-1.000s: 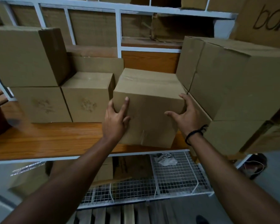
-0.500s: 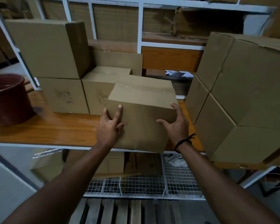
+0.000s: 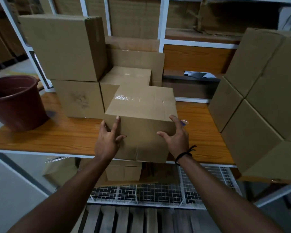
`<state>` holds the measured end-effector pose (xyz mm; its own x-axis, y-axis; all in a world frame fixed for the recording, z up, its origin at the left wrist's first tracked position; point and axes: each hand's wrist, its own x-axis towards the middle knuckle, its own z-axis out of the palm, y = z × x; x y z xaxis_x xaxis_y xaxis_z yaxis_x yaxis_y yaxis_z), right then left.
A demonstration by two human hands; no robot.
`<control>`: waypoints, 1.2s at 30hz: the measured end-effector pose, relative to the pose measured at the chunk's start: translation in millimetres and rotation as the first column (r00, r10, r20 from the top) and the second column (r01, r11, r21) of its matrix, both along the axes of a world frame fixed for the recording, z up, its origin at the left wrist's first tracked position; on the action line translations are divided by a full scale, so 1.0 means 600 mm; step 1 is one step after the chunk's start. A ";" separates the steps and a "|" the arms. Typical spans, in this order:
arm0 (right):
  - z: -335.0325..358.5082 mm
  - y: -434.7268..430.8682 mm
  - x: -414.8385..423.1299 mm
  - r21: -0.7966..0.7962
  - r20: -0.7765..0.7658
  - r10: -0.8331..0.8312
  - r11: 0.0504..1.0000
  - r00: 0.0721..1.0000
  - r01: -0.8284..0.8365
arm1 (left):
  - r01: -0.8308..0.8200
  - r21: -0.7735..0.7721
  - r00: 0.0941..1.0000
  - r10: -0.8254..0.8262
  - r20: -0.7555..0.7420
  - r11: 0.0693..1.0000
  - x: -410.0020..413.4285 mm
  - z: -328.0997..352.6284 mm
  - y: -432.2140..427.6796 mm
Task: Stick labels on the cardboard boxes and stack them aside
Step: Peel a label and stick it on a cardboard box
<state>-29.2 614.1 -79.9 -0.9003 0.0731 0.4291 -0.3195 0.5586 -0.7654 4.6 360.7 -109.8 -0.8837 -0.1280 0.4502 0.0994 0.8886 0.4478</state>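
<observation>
Box (image 3: 141, 121) at worktop (image 3: 57, 137) edge | left hand (image 3: 107, 140), right hand (image 3: 176, 137) clamp opposite sides, fingers (image 3: 117, 122) spread for control | taped top up, no label visible

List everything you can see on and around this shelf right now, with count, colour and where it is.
held box: one, brown cardboard, clear tape on top, at the front edge of the shelf between both hands
left stack of boxes: at least four, brown, behind and left of the held box
right stack of boxes: at least four, brown, tilted, right end of the shelf
bucket: one, dark red, left end of the shelf
shelf board: one, orange wood grain, white frame
wire mesh rack: one, white, below the shelf
lower box: one, brown, under the shelf
wristband: one, black, right wrist
left hand: on the held box's left front corner
right hand: on its right front corner
</observation>
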 end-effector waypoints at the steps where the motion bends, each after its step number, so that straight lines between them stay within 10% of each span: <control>1: -0.005 -0.006 -0.003 0.000 0.007 -0.001 1.000 1.000 0.001 | 0.003 0.000 1.000 -0.003 0.006 1.000 -0.003 -0.003 -0.008; 36: -0.031 -0.023 0.017 0.117 0.013 -0.060 0.991 0.998 0.058 | 0.086 0.099 0.995 -0.091 0.047 0.991 -0.043 0.062 -0.061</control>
